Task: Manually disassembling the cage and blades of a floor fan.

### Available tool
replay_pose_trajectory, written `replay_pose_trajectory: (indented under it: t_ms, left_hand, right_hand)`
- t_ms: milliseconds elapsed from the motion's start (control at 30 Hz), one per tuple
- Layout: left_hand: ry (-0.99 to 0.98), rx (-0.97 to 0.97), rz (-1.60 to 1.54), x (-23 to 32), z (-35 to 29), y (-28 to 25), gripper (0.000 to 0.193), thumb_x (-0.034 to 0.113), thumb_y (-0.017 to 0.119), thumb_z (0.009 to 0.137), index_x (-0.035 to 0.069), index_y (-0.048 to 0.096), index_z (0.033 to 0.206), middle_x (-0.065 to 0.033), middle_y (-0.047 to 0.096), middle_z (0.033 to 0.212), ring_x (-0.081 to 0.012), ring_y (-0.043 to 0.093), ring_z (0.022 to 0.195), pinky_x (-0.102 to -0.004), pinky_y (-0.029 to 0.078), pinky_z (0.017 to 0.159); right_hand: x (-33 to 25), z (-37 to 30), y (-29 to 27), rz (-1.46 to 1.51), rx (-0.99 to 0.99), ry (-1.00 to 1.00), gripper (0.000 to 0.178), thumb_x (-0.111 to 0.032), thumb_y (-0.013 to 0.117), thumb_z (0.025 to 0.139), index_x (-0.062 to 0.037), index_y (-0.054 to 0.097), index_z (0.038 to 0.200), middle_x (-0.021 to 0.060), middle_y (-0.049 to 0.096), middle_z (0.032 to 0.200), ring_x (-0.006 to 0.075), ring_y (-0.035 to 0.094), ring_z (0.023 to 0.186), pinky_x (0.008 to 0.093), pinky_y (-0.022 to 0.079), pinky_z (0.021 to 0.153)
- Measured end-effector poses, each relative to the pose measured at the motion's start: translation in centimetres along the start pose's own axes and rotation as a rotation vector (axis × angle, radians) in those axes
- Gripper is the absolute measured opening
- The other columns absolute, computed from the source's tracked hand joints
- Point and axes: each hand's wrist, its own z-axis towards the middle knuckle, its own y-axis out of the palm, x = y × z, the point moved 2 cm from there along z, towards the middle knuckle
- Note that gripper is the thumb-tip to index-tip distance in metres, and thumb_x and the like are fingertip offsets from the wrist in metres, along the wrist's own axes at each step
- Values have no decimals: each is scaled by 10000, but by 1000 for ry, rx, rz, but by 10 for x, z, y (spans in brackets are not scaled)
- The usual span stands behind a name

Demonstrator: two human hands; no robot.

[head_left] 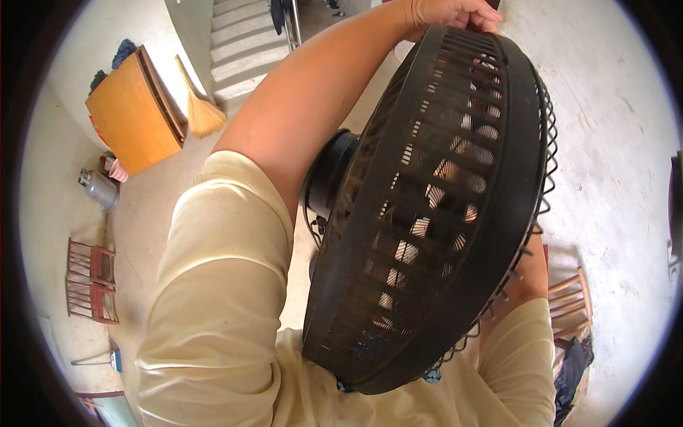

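A black electric fan [427, 206] fills the middle of the view, tilted on its side close to my chest. Its slatted housing faces me, and a wavy wire grille [548, 142] runs along its right edge. A round black motor part [331, 171] juts out on the left. My left arm reaches up past the fan, and my left hand [455, 13] bends its fingers over the far rim, partly cut off by the upper edge. Behind the fan's right side my right forearm [530, 267] shows in part. The fan hides my right hand.
Concrete stairs [242, 43] rise at the far left of centre. Nearby, a straw broom [203, 110] leans beside an orange wooden board [135, 114]. A grey gas cylinder [99, 188] and stacked wooden chairs [91, 281] stand left. Another wooden chair [569, 302] is at right.
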Motion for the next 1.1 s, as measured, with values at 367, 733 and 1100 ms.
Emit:
replay_pose_trajectory:
  t_ms: [367, 733, 1100]
  left_hand:
    - [558, -47, 809, 10, 26, 38, 314, 271, 517, 883, 0, 570, 1033, -80, 635, 859, -151, 591, 782, -293, 469, 756]
    - [380, 35, 561, -16, 15, 121, 307, 266, 534, 874, 19, 565, 1054, -78, 627, 900, -160, 581, 827, -295, 456, 783]
    - [245, 234, 434, 10, -68, 171, 306, 261, 550, 866, 38, 559, 1075, -76, 620, 941, -168, 572, 872, -296, 443, 810]
  right_hand:
    - [-73, -39, 46, -224, 30, 22, 427, -408, 516, 843, -6, 638, 914, 55, 603, 814, 126, 520, 703, 264, 431, 646]
    - [-13, -33, -24, -528, 447, 85, 591, -507, 501, 825, 8, 548, 1111, 108, 566, 1056, 177, 511, 918, 313, 418, 786]
    - [1, -62, -30, -178, 270, 451, 811, -659, 374, 808, -12, 371, 1297, 149, 416, 1303, 255, 414, 1166, 387, 318, 981]
